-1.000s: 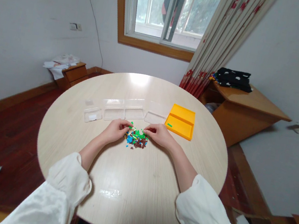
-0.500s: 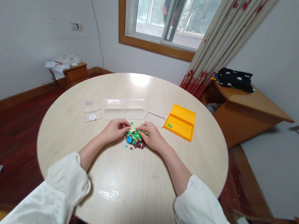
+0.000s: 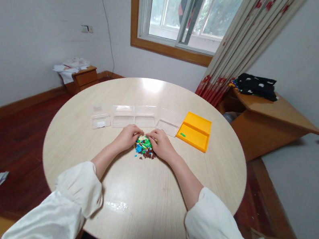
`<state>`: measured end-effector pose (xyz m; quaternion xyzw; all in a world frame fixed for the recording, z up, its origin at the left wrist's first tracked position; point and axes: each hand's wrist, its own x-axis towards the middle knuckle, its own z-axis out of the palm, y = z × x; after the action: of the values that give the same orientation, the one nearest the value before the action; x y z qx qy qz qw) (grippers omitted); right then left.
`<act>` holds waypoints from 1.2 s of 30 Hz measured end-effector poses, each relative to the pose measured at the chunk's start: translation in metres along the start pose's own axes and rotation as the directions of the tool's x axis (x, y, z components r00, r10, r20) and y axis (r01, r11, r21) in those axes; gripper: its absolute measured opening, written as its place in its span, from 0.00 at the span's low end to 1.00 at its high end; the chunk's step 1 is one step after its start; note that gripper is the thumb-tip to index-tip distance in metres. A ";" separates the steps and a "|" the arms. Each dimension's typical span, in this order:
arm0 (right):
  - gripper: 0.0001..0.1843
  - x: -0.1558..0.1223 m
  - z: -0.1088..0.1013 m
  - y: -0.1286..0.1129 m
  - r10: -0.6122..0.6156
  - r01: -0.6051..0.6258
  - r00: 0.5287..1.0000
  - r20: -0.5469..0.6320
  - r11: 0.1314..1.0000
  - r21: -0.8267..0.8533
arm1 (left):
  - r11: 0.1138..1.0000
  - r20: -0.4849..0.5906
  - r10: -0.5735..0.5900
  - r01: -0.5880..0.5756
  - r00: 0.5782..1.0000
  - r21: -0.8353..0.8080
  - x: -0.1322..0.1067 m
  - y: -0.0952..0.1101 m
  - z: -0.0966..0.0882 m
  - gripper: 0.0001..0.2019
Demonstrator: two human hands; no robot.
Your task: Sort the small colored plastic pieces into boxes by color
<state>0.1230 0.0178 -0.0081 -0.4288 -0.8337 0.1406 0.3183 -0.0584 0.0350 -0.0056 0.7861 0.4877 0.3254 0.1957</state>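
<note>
A small pile of tiny coloured bricks (image 3: 144, 149), green, blue, brown and cream, lies in the middle of the round table (image 3: 134, 197). My left hand (image 3: 127, 136) rests on the pile's left side with its fingers curled in over the pieces. My right hand (image 3: 162, 144) covers the right side, fingers bent the same way. The fingertips of both hands nearly meet at the far edge of the pile. Which pieces the fingers grip is hidden.
Several clear plastic boxes (image 3: 145, 116) stand in a row just beyond the hands. To their right lies an open yellow tray (image 3: 198, 126) with one green piece (image 3: 182, 135). A wooden desk (image 3: 270, 113) with dark cloth stands at the right, and a curtain hangs by the window.
Both hands have closed in towards each other over the pile. The right hand slid left from the pile's right edge. The view has shifted slightly.
</note>
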 end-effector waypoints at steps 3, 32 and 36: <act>0.14 0.000 0.003 0.001 -0.015 0.015 1.000 -0.002 1.000 -0.006 | 0.999 0.082 0.038 -0.037 0.996 -0.006 -0.001 0.001 -0.004 0.14; 0.14 -0.001 0.003 -0.001 0.018 -0.018 1.000 0.015 1.000 0.025 | 0.759 -0.134 -0.342 0.190 0.930 -0.623 -0.002 -0.001 -0.024 0.17; 0.13 -0.001 0.003 0.000 0.012 -0.013 1.000 0.010 0.999 0.041 | 0.766 -0.244 -0.400 0.177 0.883 -0.617 0.000 -0.005 -0.029 0.18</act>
<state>0.1216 0.0167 -0.0108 -0.4267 -0.8294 0.1618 0.3222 -0.0817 0.0372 0.0122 0.5288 0.5097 0.5621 0.3803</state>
